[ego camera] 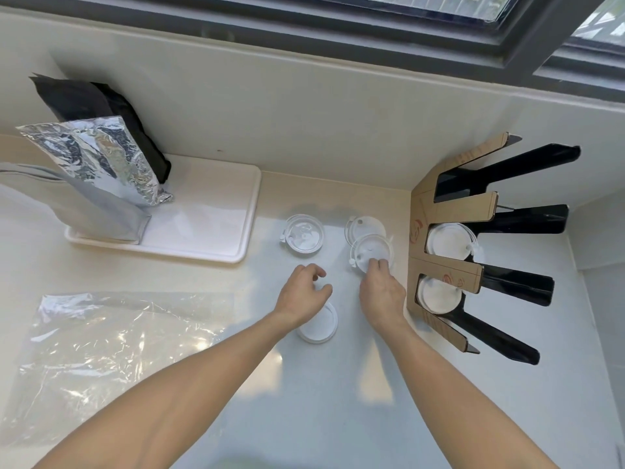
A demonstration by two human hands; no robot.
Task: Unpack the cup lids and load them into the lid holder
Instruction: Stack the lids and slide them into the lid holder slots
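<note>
The pale surface (304, 401) runs below a window. At left lies an empty clear bag (118, 350); above it a white tray (216, 225) carries foil pouches (101, 157). At centre, the left hand (301, 296) hovers loosely curled and empty over a white lid (321, 324). The right hand (382, 292) pinches the edge of a clear lid (367, 250). At right, the lid holder (449, 238) contains lids in two slots.

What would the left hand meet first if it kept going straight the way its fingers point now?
Probably the clear lid lying alone on the counter, straight ahead of the left hand. Bare counter lies between them. Height is hard to judge, so the hand might pass above it.
</note>
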